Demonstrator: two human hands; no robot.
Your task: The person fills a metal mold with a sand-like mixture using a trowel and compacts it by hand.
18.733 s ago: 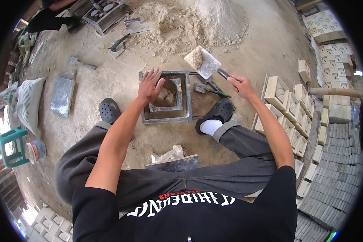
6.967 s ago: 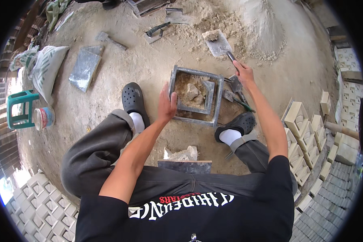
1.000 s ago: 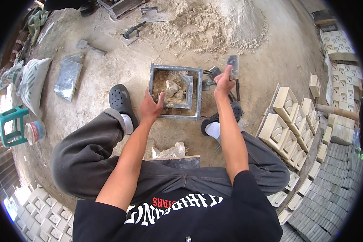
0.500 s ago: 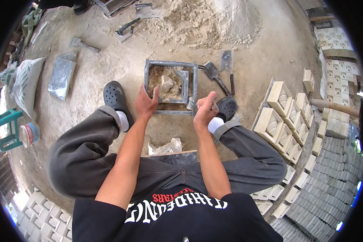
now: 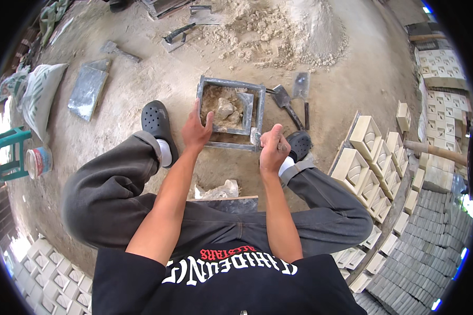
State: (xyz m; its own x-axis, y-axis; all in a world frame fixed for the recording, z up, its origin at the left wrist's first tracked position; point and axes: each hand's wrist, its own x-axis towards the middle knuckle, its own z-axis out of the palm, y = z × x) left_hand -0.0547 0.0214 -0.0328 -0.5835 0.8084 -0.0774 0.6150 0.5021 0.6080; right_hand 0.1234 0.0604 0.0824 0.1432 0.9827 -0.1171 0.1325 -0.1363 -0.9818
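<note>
A square grey metal mould frame (image 5: 231,82) lies on the ground between my feet. Inside it are a smaller metal frame (image 5: 261,100) and pale, crumbly lumps (image 5: 225,108). My left hand (image 5: 196,131) is at the frame's near left corner, its fingers stretched along the left side and its thumb apart. By the near right corner, my right hand (image 5: 274,151) is closed with the thumb up; whatever its curled fingers hold is hidden. To the right of the frame lie a small spade-like tool (image 5: 282,97), a flat metal plate (image 5: 301,85) and a short dark bar (image 5: 307,115).
Sandy material is heaped (image 5: 315,37) at the far side. Cast blocks (image 5: 367,131) stand stacked on the right. To the left are a slab (image 5: 88,92), a hammer-like tool (image 5: 120,51), a sack (image 5: 41,97), a green stool (image 5: 10,155) and a bucket (image 5: 39,161).
The whole view has shifted slightly. My right hand sits a little nearer to me relative to the frame's corner. My left hand stays along the frame's left side.
</note>
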